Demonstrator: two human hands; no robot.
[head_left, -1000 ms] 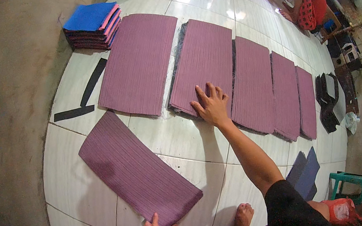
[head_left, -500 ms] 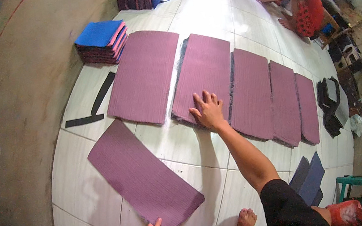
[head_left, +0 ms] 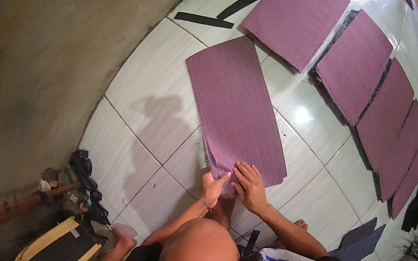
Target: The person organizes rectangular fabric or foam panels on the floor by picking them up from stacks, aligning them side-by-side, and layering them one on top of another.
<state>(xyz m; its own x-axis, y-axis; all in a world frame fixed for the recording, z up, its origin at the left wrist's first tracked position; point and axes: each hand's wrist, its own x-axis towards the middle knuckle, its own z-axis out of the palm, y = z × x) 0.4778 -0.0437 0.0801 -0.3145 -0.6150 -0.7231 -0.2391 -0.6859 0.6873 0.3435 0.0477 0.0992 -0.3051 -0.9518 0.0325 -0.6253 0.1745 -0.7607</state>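
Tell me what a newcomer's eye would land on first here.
First, the long purple ribbed mat in the middle, with the left hand and right hand at its near end. Next, the row of similar purple mats running down the right side. Then two black strips on the pale tiled floor, toward the top.

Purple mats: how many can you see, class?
6: one mat at the left hand and right hand; five in a row rightward: first, second, third, fourth, fifth. More may lie beneath.
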